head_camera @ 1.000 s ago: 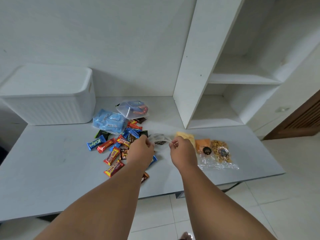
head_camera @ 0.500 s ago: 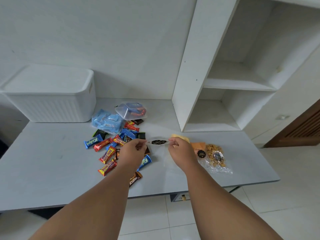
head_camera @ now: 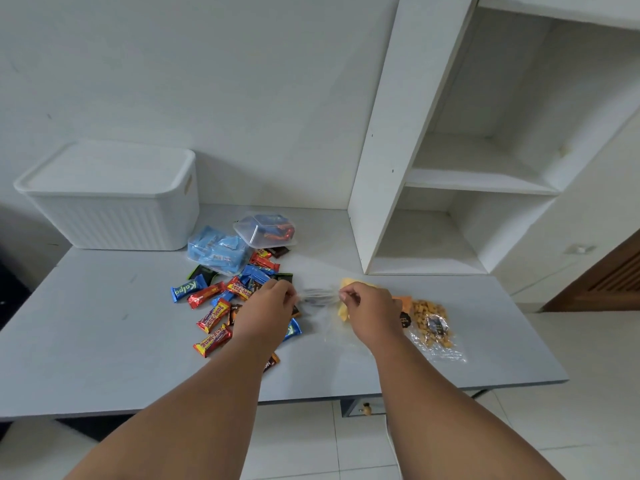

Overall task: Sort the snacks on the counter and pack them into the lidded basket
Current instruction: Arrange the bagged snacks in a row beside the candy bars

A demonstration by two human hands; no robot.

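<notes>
Your left hand [head_camera: 266, 308] and right hand [head_camera: 369, 311] each pinch an end of a clear snack bag [head_camera: 320, 296], stretched between them above the counter [head_camera: 104, 323]. Lidded basket [head_camera: 114, 202] at ten o'clock, closed.

Soft, even daylight fills the room, shadows faint; the tall white shelf unit [head_camera: 398, 140] bows at the wide-angle edge, the crinkled clear plastic bag [head_camera: 320, 296] possibly motion-blurred.
</notes>
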